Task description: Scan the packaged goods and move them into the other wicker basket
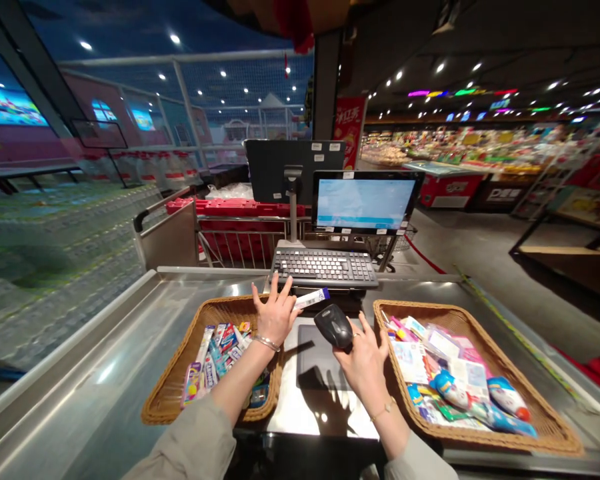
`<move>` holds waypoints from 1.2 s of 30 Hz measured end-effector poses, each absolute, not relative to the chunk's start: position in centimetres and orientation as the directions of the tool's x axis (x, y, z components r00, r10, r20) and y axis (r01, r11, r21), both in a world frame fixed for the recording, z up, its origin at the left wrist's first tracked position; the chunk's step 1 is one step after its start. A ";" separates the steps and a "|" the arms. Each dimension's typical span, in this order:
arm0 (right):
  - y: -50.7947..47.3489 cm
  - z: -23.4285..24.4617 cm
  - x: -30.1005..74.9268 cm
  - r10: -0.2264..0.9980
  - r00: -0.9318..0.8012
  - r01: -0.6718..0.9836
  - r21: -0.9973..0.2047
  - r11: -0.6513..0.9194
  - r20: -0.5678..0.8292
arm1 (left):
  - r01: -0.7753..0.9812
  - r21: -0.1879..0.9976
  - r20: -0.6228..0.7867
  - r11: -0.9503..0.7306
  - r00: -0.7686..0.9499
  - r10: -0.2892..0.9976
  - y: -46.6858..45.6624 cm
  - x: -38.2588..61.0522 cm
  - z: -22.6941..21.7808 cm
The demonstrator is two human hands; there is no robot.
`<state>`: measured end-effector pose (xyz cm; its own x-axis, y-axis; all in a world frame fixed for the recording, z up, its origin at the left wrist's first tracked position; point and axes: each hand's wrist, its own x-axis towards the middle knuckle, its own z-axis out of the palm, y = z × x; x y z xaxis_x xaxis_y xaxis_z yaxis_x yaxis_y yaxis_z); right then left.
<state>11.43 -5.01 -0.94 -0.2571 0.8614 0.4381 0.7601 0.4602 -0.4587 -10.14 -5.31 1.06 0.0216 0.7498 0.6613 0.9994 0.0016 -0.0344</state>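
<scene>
My left hand (276,312) is raised over the counter between the two baskets, holding a small white and blue box (311,299) between thumb and fingers, the other fingers spread. My right hand (364,357) grips a black handheld barcode scanner (334,325), its head aimed toward the box. Both hands hover above a dark scanner plate (315,363) set in the steel counter (120,353). The left wicker basket (173,383) holds several toothbrush packs. The right wicker basket (505,367) is full of several small packaged goods.
A black keyboard (325,268) and a lit monitor (364,203) stand behind the hands, with a second screen's back (280,167) to the left. Red shopping baskets (240,210) sit behind a metal rail. Store shelves (480,150) fill the far right.
</scene>
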 end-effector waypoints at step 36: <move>-4.1 -0.3 18.3 0.840 -0.015 0.913 -0.335 0.233 0.542 | 0.983 -0.027 0.660 -0.181 0.153 0.735 -0.3 -2.7 2.0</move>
